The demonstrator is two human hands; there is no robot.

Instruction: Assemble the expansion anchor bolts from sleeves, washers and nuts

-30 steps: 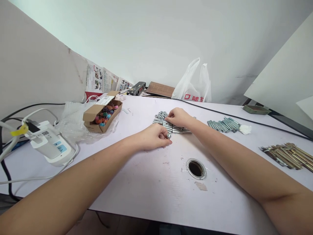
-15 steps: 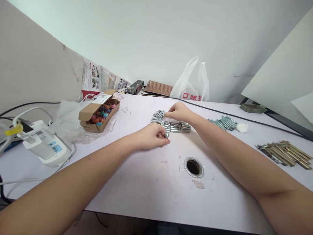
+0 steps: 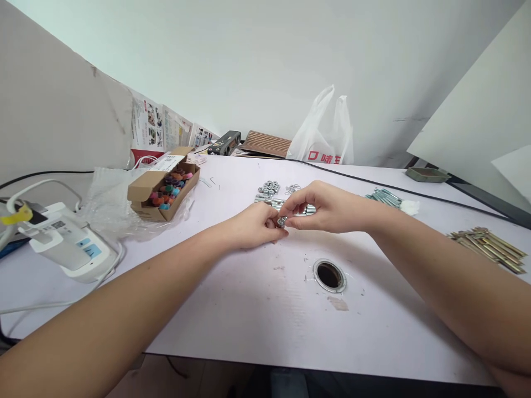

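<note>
Both hands meet above the white table [image 3: 249, 309]. My left hand [image 3: 255, 226] is closed around a small silver bolt [image 3: 282, 221], of which only the end shows. My right hand [image 3: 327, 207] pinches a small metal piece, probably a nut, against that end; it is too small to name for sure. Just behind the hands lie a row of silver sleeves [image 3: 309, 209], a small pile of nuts [image 3: 269, 188] and a few washers [image 3: 292, 189].
A round cable hole [image 3: 329, 275] sits in front of the hands. At left are a cardboard box of coloured pieces [image 3: 164, 188], clear plastic wrap [image 3: 110, 202] and a white power strip [image 3: 66, 243]. Bluish bolts [image 3: 384, 197] and brass anchors [image 3: 487, 254] lie right; a plastic bag [image 3: 323, 138] stands behind.
My right hand left the nut pile behind the sleeves and came back toward me to meet my left hand at the bolt. The left hand has hardly moved.
</note>
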